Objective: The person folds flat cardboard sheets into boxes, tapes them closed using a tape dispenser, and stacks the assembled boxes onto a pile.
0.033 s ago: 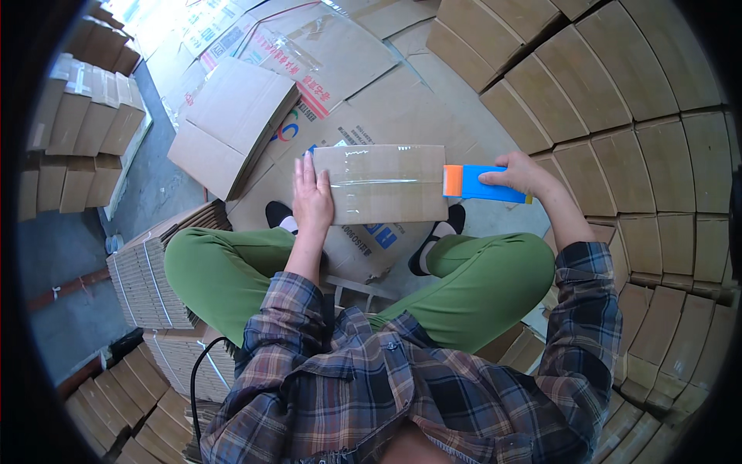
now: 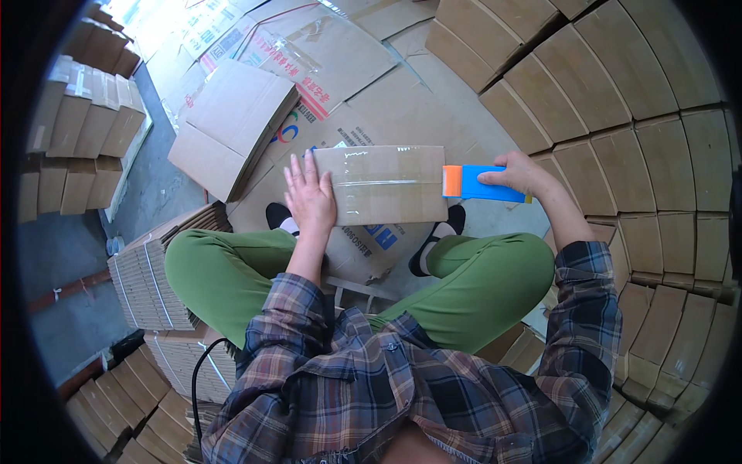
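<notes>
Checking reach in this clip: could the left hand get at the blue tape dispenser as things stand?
Probably yes. The left hand lies flat on the small cardboard box, and the blue tape dispenser sits at the box's far right edge, held by the right hand. Only the taped box top lies between them.

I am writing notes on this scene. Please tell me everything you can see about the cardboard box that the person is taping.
The cardboard box is small, flat and brown, plain corrugated card by its look. Its flaps are closed, and a strip of clear glossy tape runs along the middle seam. It lies level in front of the person's knees, above flattened cartons. The left hand presses flat on its left end. The blue and orange tape dispenser, held in the right hand, meets its right edge.
</notes>
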`<state>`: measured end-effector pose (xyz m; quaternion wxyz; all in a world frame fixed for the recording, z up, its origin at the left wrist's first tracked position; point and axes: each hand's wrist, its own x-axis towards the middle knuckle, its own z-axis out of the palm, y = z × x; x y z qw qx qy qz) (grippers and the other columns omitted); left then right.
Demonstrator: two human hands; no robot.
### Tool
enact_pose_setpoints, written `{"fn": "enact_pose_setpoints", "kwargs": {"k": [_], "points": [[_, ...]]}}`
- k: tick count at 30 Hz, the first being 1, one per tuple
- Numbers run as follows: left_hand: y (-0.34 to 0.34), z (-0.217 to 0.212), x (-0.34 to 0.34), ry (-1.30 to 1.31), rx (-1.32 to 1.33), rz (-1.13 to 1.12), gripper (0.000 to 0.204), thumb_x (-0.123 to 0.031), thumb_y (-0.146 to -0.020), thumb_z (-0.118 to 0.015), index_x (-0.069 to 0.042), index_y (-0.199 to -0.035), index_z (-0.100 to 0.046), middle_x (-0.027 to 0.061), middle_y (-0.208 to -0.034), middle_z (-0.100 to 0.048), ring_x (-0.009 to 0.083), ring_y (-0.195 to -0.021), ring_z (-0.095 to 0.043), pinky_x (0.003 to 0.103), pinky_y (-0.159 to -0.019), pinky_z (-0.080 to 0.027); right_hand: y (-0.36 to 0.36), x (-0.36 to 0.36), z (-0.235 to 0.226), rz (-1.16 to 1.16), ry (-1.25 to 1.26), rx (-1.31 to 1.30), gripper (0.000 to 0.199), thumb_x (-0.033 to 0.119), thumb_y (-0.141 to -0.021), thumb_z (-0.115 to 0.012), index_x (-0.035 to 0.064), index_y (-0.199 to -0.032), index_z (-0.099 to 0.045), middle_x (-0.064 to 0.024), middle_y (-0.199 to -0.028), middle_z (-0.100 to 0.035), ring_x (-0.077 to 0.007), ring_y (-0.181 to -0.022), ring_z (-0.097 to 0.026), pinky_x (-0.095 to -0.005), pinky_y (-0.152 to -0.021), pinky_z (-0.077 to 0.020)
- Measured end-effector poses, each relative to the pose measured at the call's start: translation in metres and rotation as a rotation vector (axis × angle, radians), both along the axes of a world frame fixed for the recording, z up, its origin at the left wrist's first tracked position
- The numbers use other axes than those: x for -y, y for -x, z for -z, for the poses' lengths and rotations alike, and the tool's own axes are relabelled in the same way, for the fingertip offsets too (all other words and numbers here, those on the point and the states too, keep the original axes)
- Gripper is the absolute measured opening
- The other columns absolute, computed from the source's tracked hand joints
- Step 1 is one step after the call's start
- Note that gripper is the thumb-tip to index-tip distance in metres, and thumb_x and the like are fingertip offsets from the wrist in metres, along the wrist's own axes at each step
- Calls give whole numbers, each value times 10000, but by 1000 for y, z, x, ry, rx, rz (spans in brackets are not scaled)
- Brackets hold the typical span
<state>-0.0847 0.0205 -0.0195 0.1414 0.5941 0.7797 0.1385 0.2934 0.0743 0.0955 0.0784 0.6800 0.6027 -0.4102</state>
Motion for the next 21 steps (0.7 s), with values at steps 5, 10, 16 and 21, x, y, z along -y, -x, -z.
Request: {"fn": "enact_pose_setpoints", "kwargs": {"k": [5, 10, 16, 21], "points": [[-76, -24, 6, 98, -259, 548, 780, -552, -907, -456, -112, -1506, -221, 62, -1587, -150, 257, -1467, -103, 543, -1160, -62, 6, -6, -7, -128, -30, 92, 538, 515, -700, -723, 7, -876, -710, -174, -783, -665, -262, -714, -637, -382, -674, -500], [-142, -24, 21, -73, -56, 772, 999, -672, -803, -519, -21, -1492, -203, 135, -1568, -177, 274, -1464, -109, 507, -1170, -71, 1, -1, -2, -123, -79, 71, 552, 525, -705, -715, 9, -901, -707, -174, -799, -667, -258, -726, -638, -378, -675, -500], [-143, -23, 20, -64, -39, 786, 1020, -681, -797, -527, -6, -1489, -202, 140, -1566, -173, 276, -1463, -113, 491, -1171, -75, -20, 7, -14, -90, -30, -89, 555, 515, -720, -704, -3, -919, -694, -137, -785, -659, -210, -720, -617, -350, -666, -493], [-142, -20, 20, -63, -16, 784, 1003, -663, -795, -540, -18, -1487, -209, 131, -1564, -184, 267, -1463, -119, 480, -1173, -78, -50, 9, -29, -73, -24, -100, 524, 482, -722, -716, -5, -915, -694, -121, -777, -659, -198, -710, -612, -334, -660, -490]]}}
